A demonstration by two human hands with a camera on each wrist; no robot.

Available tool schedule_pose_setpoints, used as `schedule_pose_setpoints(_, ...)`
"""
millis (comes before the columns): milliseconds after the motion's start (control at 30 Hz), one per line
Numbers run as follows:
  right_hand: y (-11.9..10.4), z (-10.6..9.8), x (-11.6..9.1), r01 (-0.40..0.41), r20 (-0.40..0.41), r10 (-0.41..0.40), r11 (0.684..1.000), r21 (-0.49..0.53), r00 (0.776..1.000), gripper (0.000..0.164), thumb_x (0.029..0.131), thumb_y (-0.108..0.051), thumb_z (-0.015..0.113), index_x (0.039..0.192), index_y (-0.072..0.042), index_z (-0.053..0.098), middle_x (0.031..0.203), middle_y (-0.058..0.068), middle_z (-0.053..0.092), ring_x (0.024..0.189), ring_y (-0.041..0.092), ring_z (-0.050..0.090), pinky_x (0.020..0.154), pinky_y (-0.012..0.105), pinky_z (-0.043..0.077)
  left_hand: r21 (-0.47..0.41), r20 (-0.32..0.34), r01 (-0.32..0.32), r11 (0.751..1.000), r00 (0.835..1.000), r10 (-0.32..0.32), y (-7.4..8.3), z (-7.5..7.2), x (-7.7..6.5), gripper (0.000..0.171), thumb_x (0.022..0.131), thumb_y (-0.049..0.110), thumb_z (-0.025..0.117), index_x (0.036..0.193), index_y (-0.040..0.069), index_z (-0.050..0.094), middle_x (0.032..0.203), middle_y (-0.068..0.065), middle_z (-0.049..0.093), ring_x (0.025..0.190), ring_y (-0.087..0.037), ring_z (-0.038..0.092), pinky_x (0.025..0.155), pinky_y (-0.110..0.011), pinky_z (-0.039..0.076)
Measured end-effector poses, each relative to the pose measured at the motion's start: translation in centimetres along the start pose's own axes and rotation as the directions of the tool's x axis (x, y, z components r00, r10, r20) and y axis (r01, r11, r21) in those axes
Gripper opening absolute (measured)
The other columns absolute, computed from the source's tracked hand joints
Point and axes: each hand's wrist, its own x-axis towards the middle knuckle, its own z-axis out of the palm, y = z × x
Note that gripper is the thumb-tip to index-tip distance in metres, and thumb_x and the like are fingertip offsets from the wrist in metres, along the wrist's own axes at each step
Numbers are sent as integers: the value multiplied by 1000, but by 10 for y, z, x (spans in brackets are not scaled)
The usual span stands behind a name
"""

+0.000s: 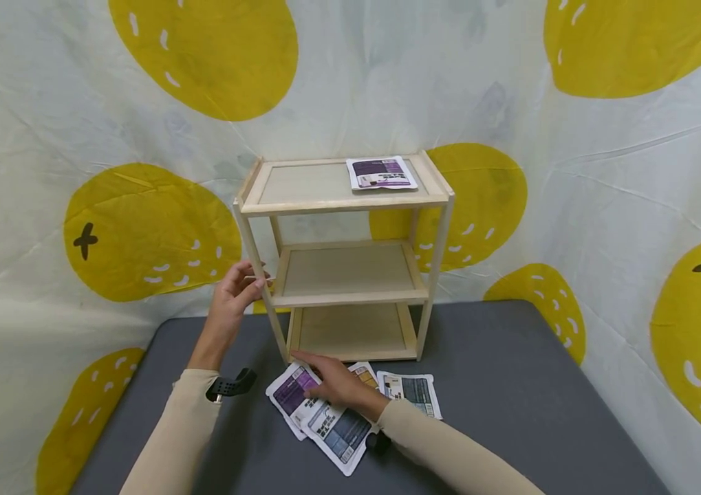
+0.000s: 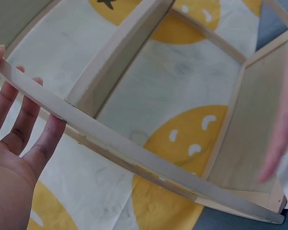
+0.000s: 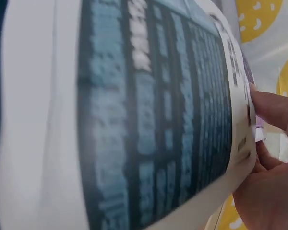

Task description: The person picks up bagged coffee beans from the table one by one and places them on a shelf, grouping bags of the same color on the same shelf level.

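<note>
A pale wooden three-tier shelf (image 1: 350, 300) stands on the grey table. My left hand (image 1: 235, 295) grips its front left post (image 2: 129, 146), thumb on one side and fingers on the other. In front of the bottom tier, my right hand (image 1: 340, 385) pinches a white packet with a purple label (image 1: 291, 395) at its edge, thumb over its face. A blue-labelled packet (image 1: 340, 433) overlaps it on the near side and fills most of the right wrist view. Partly hidden behind the right hand lies an orange-labelled packet (image 1: 365, 375).
On the top tier, toward the right, lies another purple-labelled packet (image 1: 381, 173). A dark-labelled packet (image 1: 419, 392) rests on the table right of the pile. Behind the shelf hangs a white cloth (image 1: 338, 82) with yellow fruit shapes.
</note>
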Motion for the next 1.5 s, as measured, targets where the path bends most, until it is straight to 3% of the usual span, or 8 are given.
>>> schedule_pose_setpoints(100,1,-3,1,47,2,-47,999,17,999,61,88,-1,76,145,-15,58,144,1,60,132,16,54,111,34,43,-7,-1,3,1000,1000,-3,0,0,0,35,102,9,61,134,-3,52,117,-25,59,109,-36,66,88,-29,57)
schedule_pose_setpoints(200,0,-6,2,35,-3,-35,998,44,999,49,88,0,75,135,-13,67,132,2,68,119,12,61,103,29,48,-12,-4,6,1000,1000,-7,-1,0,1,35,102,9,61,134,-2,52,117,-26,59,108,-37,66,87,-30,57)
schedule_pose_setpoints(400,-2,-14,1,-33,-49,36,997,66,998,46,88,-3,77,132,-15,69,123,2,70,98,7,59,86,23,49,-13,-3,11,1000,1000,-11,-2,0,1,40,102,9,61,136,-8,47,117,-24,59,108,-36,66,87,-29,57)
schedule_pose_setpoints(667,-2,-27,-7,-51,-88,70,978,202,994,41,91,-3,74,130,-13,69,118,6,70,77,8,64,62,24,53,-19,-7,9,1000,1000,-9,0,2,1,32,102,9,61,132,2,55,116,-22,60,108,-35,66,88,-29,58)
schedule_pose_setpoints(900,2,-34,-11,10,-149,30,966,260,988,38,94,-5,72,131,-14,67,124,7,67,90,13,68,73,25,56,-31,-7,13,999,1000,-13,-1,1,1,39,102,9,62,134,-7,49,115,-21,60,107,-35,66,87,-30,58)
schedule_pose_setpoints(1233,1,-38,-10,113,-244,-66,976,187,968,32,94,-6,72,125,-16,71,119,1,66,102,15,65,82,30,58,-111,13,39,993,999,-38,-2,-1,1,31,102,6,59,131,-2,53,113,-10,63,106,-31,66,86,-30,58)
schedule_pose_setpoints(1367,0,-38,-10,133,-259,-85,976,174,962,28,94,-3,71,120,-13,74,113,2,66,104,17,64,84,30,57,-101,17,48,994,999,-46,0,-1,1,36,102,9,60,133,-6,49,113,-5,63,109,-33,65,87,-30,58)
schedule_pose_setpoints(1500,2,-37,-10,120,-246,-78,980,159,966,24,94,0,69,114,-11,78,112,3,69,108,20,64,87,29,56,-86,20,56,995,998,-55,2,0,2,34,102,12,61,132,-1,52,114,-6,62,111,-36,63,89,-30,57)
